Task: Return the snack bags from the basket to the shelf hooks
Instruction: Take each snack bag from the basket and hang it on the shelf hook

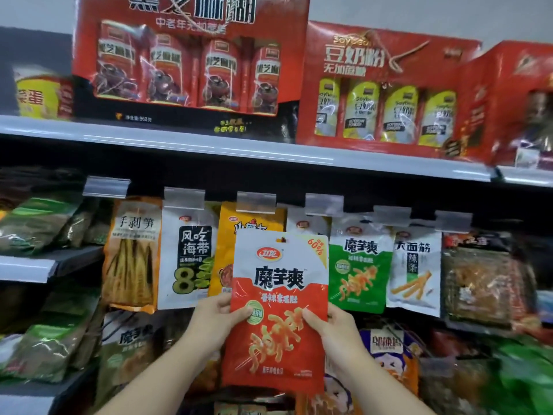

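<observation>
A red and white snack bag (276, 298) is held upright in front of the hook row, its hang hole near the top edge. My left hand (217, 320) grips its left side and my right hand (333, 327) grips its right side, thumbs on the front. Behind its top hang an orange bag (239, 223) and a partly hidden white bag (305, 224), each under a clear hook tag (324, 204). The basket is out of view.
Hanging bags fill the hook row: a bamboo-shoot bag (133, 253), a kelp bag (191, 253), a green bag (360, 265), a white bag (414, 271). Red gift boxes (191, 52) stand on the shelf (209, 145) above. More bags hang below.
</observation>
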Demonstrator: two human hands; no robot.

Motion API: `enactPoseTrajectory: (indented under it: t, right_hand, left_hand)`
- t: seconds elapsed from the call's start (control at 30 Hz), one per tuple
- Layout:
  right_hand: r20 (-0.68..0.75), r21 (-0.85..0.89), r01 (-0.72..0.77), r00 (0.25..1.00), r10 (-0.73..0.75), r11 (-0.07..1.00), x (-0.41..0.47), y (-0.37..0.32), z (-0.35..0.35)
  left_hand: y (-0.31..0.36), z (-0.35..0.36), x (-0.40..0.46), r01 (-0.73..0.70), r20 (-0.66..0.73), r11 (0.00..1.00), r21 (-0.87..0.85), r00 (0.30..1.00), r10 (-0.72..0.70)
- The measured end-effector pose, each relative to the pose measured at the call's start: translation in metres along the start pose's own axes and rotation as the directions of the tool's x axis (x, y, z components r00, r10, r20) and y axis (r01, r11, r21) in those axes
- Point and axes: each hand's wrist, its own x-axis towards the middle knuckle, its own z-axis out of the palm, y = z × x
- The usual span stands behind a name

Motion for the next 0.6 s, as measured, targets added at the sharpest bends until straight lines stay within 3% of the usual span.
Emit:
enactPoseTrajectory:
  t: [0.27,0.6]
  right_hand:
    - [-0.033,-0.004,0.078,0.996,-0.078,0.997,0.069,-0.006,-0.075]
    - [0.03,0.081,0.122,0.992,-0.125,0.989,0.116,-0.025,-0.087]
  left_hand:
    - [0.008,0.088,0.053,-0.016,-0.005,1.0,-0.008,1.0,0.016]
    - [0.024,0.108,0.081,-0.073,-0.067,0.997,-0.03,0.995,0.071]
